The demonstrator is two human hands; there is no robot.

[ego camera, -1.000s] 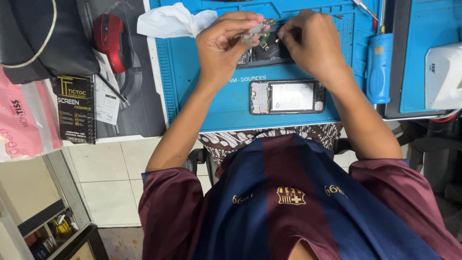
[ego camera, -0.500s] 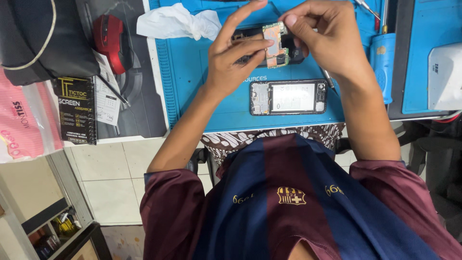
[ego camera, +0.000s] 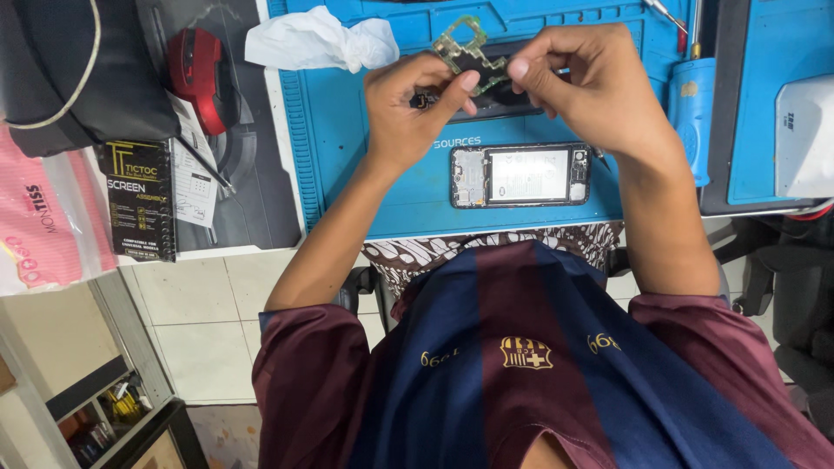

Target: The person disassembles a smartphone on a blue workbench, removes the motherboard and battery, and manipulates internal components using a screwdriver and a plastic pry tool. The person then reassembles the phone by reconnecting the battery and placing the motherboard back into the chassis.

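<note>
Both hands pinch a small green circuit board [ego camera: 472, 54] above the blue repair mat [ego camera: 347, 156]: left hand [ego camera: 408, 108] at its lower edge, right hand [ego camera: 586, 82] opposite. Below lies an opened phone chassis [ego camera: 519, 175]. Squeezing unevenly could flex or drop the board.

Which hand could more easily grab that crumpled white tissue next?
Probably the left hand: the crumpled white tissue lies just beside it on the blue mat, while the right hand is farther off, across the green circuit board both hands pinch.
</note>
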